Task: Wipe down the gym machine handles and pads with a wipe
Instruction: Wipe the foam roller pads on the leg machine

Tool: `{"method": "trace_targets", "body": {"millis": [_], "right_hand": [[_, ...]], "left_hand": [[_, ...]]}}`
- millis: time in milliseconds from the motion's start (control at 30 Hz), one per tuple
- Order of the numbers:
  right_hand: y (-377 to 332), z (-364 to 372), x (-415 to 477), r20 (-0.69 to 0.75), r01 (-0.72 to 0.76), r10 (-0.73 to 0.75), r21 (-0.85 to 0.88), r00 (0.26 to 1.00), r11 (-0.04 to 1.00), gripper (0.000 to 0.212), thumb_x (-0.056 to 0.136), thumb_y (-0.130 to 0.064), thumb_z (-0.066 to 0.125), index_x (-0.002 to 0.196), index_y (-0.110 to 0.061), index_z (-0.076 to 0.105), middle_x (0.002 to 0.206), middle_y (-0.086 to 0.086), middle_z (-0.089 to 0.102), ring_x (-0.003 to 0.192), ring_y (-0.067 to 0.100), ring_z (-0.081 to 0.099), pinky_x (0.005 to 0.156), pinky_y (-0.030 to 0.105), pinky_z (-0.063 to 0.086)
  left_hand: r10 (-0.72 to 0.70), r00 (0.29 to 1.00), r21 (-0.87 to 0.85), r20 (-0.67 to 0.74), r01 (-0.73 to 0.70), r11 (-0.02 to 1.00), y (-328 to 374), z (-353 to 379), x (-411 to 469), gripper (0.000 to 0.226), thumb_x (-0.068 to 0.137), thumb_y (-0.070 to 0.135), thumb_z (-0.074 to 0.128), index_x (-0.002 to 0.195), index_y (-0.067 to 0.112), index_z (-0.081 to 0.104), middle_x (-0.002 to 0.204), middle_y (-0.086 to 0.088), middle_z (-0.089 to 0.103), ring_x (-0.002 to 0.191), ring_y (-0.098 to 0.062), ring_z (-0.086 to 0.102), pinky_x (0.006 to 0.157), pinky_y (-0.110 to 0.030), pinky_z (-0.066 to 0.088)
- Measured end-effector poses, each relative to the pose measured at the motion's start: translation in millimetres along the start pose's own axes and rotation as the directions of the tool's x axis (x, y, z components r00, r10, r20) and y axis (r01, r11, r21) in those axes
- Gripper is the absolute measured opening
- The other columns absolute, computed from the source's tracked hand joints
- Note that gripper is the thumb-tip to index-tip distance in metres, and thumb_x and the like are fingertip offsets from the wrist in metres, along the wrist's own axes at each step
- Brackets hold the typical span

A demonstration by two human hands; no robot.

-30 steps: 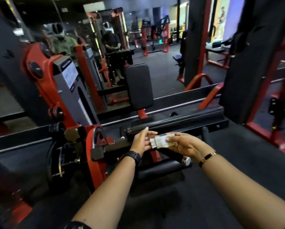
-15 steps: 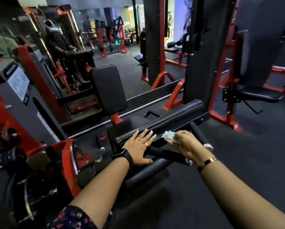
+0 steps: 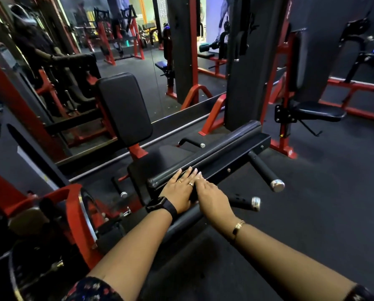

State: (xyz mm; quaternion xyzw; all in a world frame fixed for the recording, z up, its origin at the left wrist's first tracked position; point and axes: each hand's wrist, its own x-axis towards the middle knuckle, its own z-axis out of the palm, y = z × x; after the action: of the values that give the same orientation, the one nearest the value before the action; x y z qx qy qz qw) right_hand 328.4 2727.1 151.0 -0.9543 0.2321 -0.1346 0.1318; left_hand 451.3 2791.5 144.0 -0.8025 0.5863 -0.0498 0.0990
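Observation:
A long black padded bar (image 3: 225, 146) runs across the low machine in front of me. My left hand (image 3: 179, 190) lies flat on the bar's near end, fingers straight. Right beside it, my right hand (image 3: 212, 196) rests palm-down over the bar's edge with fingers extended. The wipe is not visible; it may be under the right hand. Two black handles with chrome caps stick out to the right, the upper handle (image 3: 264, 170) and the lower handle (image 3: 244, 202). Behind the bar are the black seat (image 3: 164, 157) and the upright back pad (image 3: 125, 107).
A red pivot plate (image 3: 77, 213) and weight hardware crowd the left. A mirror wall runs behind the machine. Another red-framed machine with a black seat (image 3: 318, 110) stands at right. Dark rubber floor (image 3: 311, 213) spreads to the right and toward me.
My right hand moved left to lie beside my left hand, and the white wipe it pinched is now out of sight. My left hand stayed flat on the bar. The view came closer.

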Motion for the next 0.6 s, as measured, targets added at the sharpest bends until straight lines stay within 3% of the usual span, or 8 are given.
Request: {"method": "trace_targets", "body": {"millis": [133,200,300,367,433,500,600], "right_hand": [[27.7,17.8,-22.6,-0.026,0.248,-0.270,-0.318,0.962,0.915,0.051,0.083,-0.012,0.034,0.124,0.001,0.061,0.128,0.018,0.060,0.118,0.029,0.058,0.104,0.042,0.041],[37.8,15.3,-30.9,-0.037,0.264,-0.301,-0.393,0.953,0.881,0.050,0.084,-0.013,0.034,0.122,0.000,0.062,0.125,0.017,0.062,0.116,0.028,0.060,0.109,0.044,0.037],[26.3,7.6,-24.1,-0.115,0.078,-0.131,-0.385,0.985,0.920,0.041,0.084,-0.007,0.037,0.112,0.001,0.066,0.109,0.015,0.069,0.103,0.028,0.066,0.108,0.042,0.034],[10.7,5.5,-9.8,-0.063,-0.049,0.033,-0.272,0.997,0.961,0.026,0.089,-0.007,0.042,0.106,-0.007,0.061,0.104,0.010,0.067,0.103,0.026,0.064,0.113,0.041,0.028],[-5.1,7.1,-1.4,-0.029,-0.096,0.092,-0.214,0.995,0.972,0.023,0.093,-0.012,0.042,0.107,-0.007,0.059,0.107,0.010,0.065,0.109,0.026,0.060,0.113,0.043,0.027],[-3.8,17.5,-8.0,-0.016,-0.031,0.027,-0.269,0.999,0.963,0.040,0.090,-0.013,0.033,0.113,0.001,0.063,0.115,0.020,0.065,0.113,0.033,0.060,0.108,0.046,0.038],[21.4,22.5,-39.1,0.001,0.205,-0.231,-0.467,0.973,0.860,0.050,0.088,-0.013,0.031,0.130,0.003,0.054,0.136,0.022,0.051,0.127,0.033,0.049,0.114,0.045,0.028]], "left_hand": [[0.016,1.000,0.033,-0.018,-0.015,0.999,-1.4,2.6,1.1,0.082,0.095,0.040,0.048,0.155,0.019,-0.004,0.163,-0.001,-0.005,0.149,-0.015,-0.009,0.117,-0.035,-0.013],[0.018,1.000,0.025,-0.023,-0.017,1.000,-1.5,4.5,1.6,0.082,0.096,0.045,0.047,0.155,0.020,-0.004,0.163,-0.001,-0.004,0.149,-0.015,-0.009,0.117,-0.035,-0.013],[0.018,1.000,0.012,-0.017,-0.017,1.000,-2.0,5.5,2.3,0.085,0.094,0.047,0.050,0.155,0.021,-0.003,0.164,0.000,-0.002,0.149,-0.015,-0.009,0.117,-0.036,-0.013],[0.025,1.000,-0.004,-0.017,-0.025,1.000,-2.8,4.3,2.4,0.088,0.092,0.048,0.053,0.155,0.021,-0.002,0.163,0.000,-0.002,0.149,-0.015,-0.009,0.117,-0.035,-0.014],[0.023,1.000,-0.010,-0.019,-0.024,1.000,-2.5,3.9,1.3,0.092,0.090,0.049,0.056,0.155,0.022,-0.002,0.163,0.000,-0.002,0.149,-0.015,-0.008,0.115,-0.035,-0.016],[0.021,1.000,-0.006,-0.019,-0.021,1.000,-2.0,4.8,0.8,0.092,0.090,0.048,0.057,0.155,0.022,-0.002,0.164,0.000,-0.001,0.149,-0.015,-0.009,0.115,-0.035,-0.016],[0.020,0.999,0.012,-0.029,-0.020,1.000,-1.8,6.1,1.3,0.092,0.091,0.047,0.057,0.155,0.022,-0.004,0.163,0.000,-0.003,0.149,-0.016,-0.010,0.116,-0.036,-0.015]]}}
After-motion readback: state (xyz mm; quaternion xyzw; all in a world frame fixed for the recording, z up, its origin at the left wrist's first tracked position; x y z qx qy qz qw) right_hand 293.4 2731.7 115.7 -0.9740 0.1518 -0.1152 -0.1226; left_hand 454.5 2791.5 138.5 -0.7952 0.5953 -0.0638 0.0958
